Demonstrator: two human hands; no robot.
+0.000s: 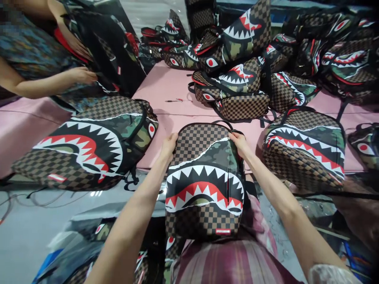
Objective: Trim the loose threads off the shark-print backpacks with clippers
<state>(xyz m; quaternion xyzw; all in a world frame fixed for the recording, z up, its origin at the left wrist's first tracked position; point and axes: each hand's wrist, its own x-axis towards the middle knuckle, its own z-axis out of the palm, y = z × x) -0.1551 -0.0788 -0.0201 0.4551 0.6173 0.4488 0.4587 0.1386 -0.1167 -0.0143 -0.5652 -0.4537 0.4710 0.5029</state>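
Note:
In front of me a backpack [204,177] with a brown check print, a camouflage patch and a shark mouth leans from the table edge toward my lap. My left hand [169,145] grips its upper left side; my right hand [238,142] grips the upper right side, thumb on the front panel. Both hands are closed on the bag's edges, and the fingers behind it are hidden. A top loop shows behind the bag's upper rim. Similar backpacks lie to the left [83,146] and to the right [308,146] on the table.
The pink table [160,90] carries a pile of similar bags [233,75] at the back. A small tool [173,100] lies nearer the middle. At the far left a co-worker's hands [81,75] handle a black bag [109,51]. More bags in plastic [85,232] sit below the table edge.

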